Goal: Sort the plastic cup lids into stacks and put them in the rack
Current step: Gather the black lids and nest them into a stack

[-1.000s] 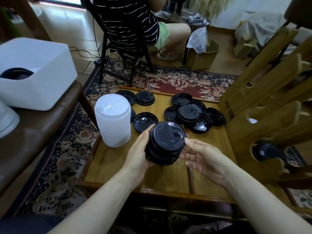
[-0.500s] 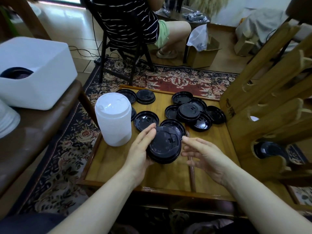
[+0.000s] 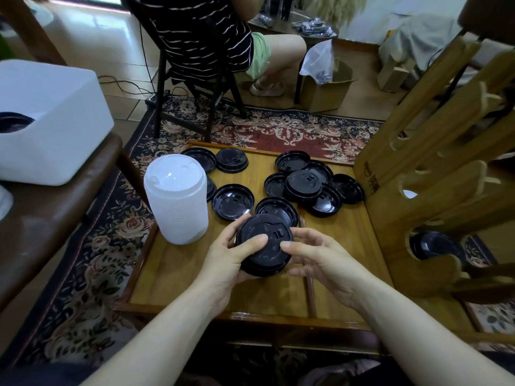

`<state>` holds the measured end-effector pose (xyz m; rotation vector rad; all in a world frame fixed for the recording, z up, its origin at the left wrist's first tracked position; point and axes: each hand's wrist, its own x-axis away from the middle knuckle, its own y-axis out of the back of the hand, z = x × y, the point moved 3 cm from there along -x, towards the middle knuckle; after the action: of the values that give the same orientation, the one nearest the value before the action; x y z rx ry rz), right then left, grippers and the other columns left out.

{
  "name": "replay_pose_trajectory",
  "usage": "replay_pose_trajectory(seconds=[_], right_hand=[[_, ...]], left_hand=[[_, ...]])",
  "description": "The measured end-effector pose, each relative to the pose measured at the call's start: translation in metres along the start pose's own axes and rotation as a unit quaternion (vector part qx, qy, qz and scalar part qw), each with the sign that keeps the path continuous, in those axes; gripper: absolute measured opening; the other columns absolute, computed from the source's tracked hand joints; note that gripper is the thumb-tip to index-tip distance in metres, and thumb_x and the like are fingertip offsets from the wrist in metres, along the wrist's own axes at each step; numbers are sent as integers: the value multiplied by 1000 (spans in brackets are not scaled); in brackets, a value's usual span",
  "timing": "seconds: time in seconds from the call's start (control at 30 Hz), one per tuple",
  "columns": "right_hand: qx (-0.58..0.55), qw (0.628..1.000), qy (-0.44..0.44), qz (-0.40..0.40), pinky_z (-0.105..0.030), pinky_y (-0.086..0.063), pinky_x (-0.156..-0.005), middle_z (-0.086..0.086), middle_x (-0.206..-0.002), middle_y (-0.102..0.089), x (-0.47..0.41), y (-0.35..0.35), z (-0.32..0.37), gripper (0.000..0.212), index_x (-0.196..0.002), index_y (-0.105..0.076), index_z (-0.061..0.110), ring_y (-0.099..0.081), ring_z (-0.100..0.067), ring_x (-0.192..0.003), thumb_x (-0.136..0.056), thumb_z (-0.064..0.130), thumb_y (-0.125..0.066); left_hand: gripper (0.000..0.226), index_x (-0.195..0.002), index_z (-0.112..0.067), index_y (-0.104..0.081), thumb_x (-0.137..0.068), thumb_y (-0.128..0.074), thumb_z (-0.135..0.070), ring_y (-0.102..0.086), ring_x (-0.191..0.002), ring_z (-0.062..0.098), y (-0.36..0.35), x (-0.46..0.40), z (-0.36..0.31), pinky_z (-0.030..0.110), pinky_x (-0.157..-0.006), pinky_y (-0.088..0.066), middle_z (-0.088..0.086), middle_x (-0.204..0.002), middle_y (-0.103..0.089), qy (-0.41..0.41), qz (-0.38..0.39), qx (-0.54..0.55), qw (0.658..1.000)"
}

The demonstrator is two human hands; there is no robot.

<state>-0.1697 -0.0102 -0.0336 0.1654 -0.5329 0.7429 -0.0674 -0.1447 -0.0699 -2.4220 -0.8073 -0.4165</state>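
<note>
A short stack of black lids (image 3: 264,247) is held above the wooden table (image 3: 178,271). My left hand (image 3: 231,263) grips it from the left, thumb pressed on the top lid. My right hand (image 3: 320,260) touches its right edge with thumb and curled fingers. Several loose black lids (image 3: 306,185) lie scattered at the table's far side. A tall stack of white lids (image 3: 176,199) stands at the left. The wooden rack (image 3: 434,174) stands on the right, with black lids (image 3: 434,245) in its lowest slot.
A white bin (image 3: 53,123) rests on a brown seat at the left. A person in a striped shirt (image 3: 206,32) sits on a chair beyond the table. A cardboard box (image 3: 326,87) stands on the floor behind. A patterned rug lies underneath.
The stack was tilted over and set back level. My left thumb now lies on top of it, and my right hand has closed in on its right edge.
</note>
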Motion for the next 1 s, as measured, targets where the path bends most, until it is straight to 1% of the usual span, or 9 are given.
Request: replay_pose_trajectory(seconds=[0.13, 0.23, 0.4, 0.67, 0.77, 0.83, 0.87, 0.93, 1.0], right_hand=[[-2, 1000, -1, -3, -26, -53, -61, -8, -101, -73, 0, -1, -1, 42, -119, -61, 11, -67, -15, -72, -80, 10, -76], [3, 1000, -7, -1, -25, -51, -59, -2, -89, -73, -1, -2, -1, 39, -118, -60, 11, -66, -11, -66, -81, 7, -73], [24, 1000, -5, 19, -25, -52, -62, -3, -98, -71, 0, -4, -3, 37, -119, -61, 14, -67, -11, -72, -84, 19, -73], [67, 997, 34, 30, -24, -53, -62, -7, -104, -71, -2, -4, -3, 33, -117, -62, 14, -67, -14, -79, -86, 23, -71], [140, 987, 76, 30, -27, -55, -75, -3, -115, -68, -6, -6, -2, 40, -121, -62, 21, -67, -12, -95, -86, 41, -63], [283, 946, 156, -4, -28, -48, -97, 8, -126, -61, -10, -2, 2, 50, -130, -57, 26, -54, -5, -117, -89, 53, -49], [380, 903, 200, -26, -28, -39, -106, 11, -134, -54, -12, 1, 3, 52, -138, -50, 26, -44, -3, -126, -93, 52, -45], [532, 809, 250, -30, -31, -21, -114, 12, -149, -39, -16, 5, 0, 51, -150, -33, 26, -22, -5, -141, -102, 41, -43], [607, 758, 238, -6, -35, -8, -119, 11, -155, -31, -20, 8, -10, 59, -155, -22, 27, -8, -8, -148, -102, 31, -48]], left_hand=[[62, -120, -27, -68, -61, -81, -17, -71, -105, 26, 1, 0, -2, 53, -83, -60, -1, -113, -75, -1, 3, -2, 1000], [59, -115, -23, -67, -58, -79, -16, -72, -99, 24, 0, 1, -4, 48, -79, -60, -3, -106, -76, -4, 0, -6, 1000], [49, -107, -24, -67, -60, -78, -32, -74, -81, 15, 2, 1, -5, 42, -74, -58, -3, -94, -77, -5, -20, -8, 1000], [25, -107, -33, -75, -84, -72, -24, -72, -100, 22, 3, 1, -3, 50, -85, -58, -1, -106, -77, -12, -37, -23, 999], [23, -106, -30, -75, -85, -73, -23, -72, -101, 25, 5, 0, -5, 53, -89, -57, 2, -105, -77, -21, -63, -11, 998], [22, -107, -29, -74, -86, -72, -23, -73, -100, 23, 8, -2, -7, 53, -91, -56, 1, -105, -77, -27, -82, 2, 996], [22, -108, -30, -74, -86, -72, -23, -72, -99, 21, 9, -2, -8, 51, -91, -57, 0, -105, -77, -30, -92, 8, 995], [24, -109, -32, -74, -86, -73, -23, -72, -100, 18, 11, -3, -9, 46, -88, -58, -1, -107, -76, -36, -104, 18, 994], [28, -111, -33, -73, -86, -74, -22, -72, -101, 17, 10, -3, -9, 41, -83, -59, -2, -109, -76, -39, -109, 30, 993]])
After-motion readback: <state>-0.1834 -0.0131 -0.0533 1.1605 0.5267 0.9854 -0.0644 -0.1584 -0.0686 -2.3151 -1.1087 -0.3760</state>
